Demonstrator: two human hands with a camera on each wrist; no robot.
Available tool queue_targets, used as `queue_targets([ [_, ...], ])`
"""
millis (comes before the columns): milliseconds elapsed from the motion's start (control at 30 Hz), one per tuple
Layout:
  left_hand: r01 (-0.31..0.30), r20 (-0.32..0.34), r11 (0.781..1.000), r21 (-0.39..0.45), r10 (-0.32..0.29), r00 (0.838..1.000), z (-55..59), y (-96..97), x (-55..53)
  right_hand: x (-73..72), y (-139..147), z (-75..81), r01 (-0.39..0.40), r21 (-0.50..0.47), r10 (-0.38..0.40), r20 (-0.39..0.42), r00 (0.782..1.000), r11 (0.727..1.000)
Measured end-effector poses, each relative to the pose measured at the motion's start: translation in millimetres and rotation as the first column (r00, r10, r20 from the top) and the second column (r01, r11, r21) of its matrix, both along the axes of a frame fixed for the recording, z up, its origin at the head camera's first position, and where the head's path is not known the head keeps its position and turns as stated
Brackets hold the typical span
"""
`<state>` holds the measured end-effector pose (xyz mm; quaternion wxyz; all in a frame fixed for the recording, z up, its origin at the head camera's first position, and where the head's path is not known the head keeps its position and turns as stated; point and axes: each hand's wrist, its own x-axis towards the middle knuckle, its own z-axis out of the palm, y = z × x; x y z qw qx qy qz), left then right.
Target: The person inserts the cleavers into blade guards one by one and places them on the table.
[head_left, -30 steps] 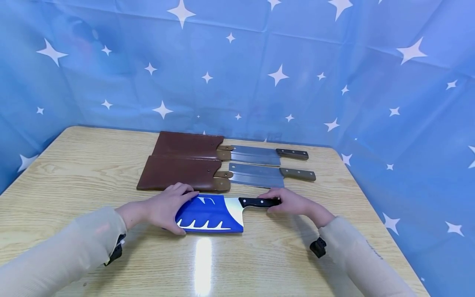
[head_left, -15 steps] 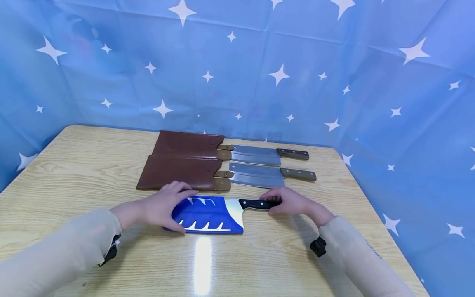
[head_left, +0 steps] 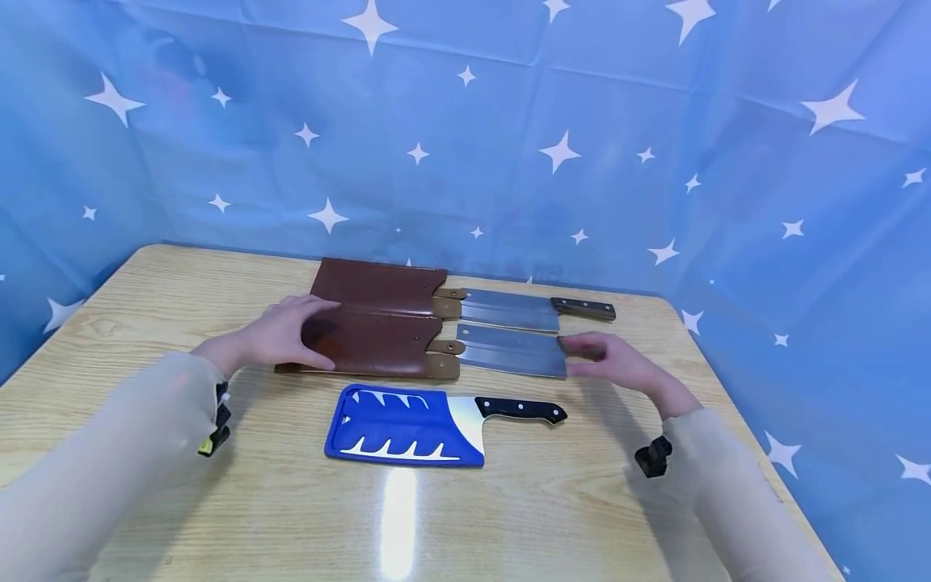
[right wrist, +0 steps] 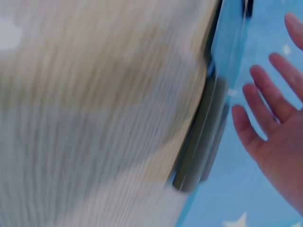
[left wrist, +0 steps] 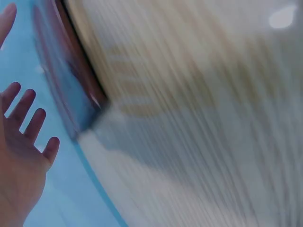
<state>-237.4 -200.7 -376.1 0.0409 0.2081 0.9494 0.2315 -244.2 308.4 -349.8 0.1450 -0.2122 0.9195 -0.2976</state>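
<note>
My left hand [head_left: 280, 333] hovers with spread fingers at the left end of the nearer brown leather sheath [head_left: 385, 346]. Out of that sheath, to the right, sticks a cleaver blade [head_left: 512, 352]. Over its handle is my right hand [head_left: 614, 361], hiding it in the head view. In the right wrist view the handle [right wrist: 201, 137] lies apart from the loosely spread fingers. In front of both hands, untouched, rests a black-handled cleaver [head_left: 520, 409] with its blade in a blue cover [head_left: 396, 428]. The left wrist view is blurred, but shows the left hand holding nothing.
Behind lies a second brown sheath [head_left: 378, 285] with a dark-handled cleaver [head_left: 509, 309] partly in it. All rest on a wooden table [head_left: 291, 517]. A blue star-patterned cloth [head_left: 465, 162] hangs along the back and right side.
Both hands have left the blue-covered cleaver, which stays on the table. They have moved away from me, the left to the nearer brown sheath, the right over that cleaver's handle.
</note>
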Motion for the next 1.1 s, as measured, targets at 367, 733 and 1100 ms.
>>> queue_targets([
  [367,-0.072,0.004,0.994,-0.077,0.072,0.997,-15.0,-23.3,-8.2,-16.9,33.0,-13.2,0.163,0.144,-0.16,-0.037,0.986,0.976],
  [733,-0.012,-0.001,0.991,-0.13,0.012,1.0,-14.1,-19.9,-6.2,-32.4,50.1,-25.9,0.205,0.161,-0.197,-0.068,0.978,0.965],
  [1100,0.118,0.108,0.969,-0.215,-0.097,0.989,-6.5,-12.1,-5.5,-30.7,66.2,-26.1,0.264,-0.043,-0.256,0.14,0.957,0.964],
])
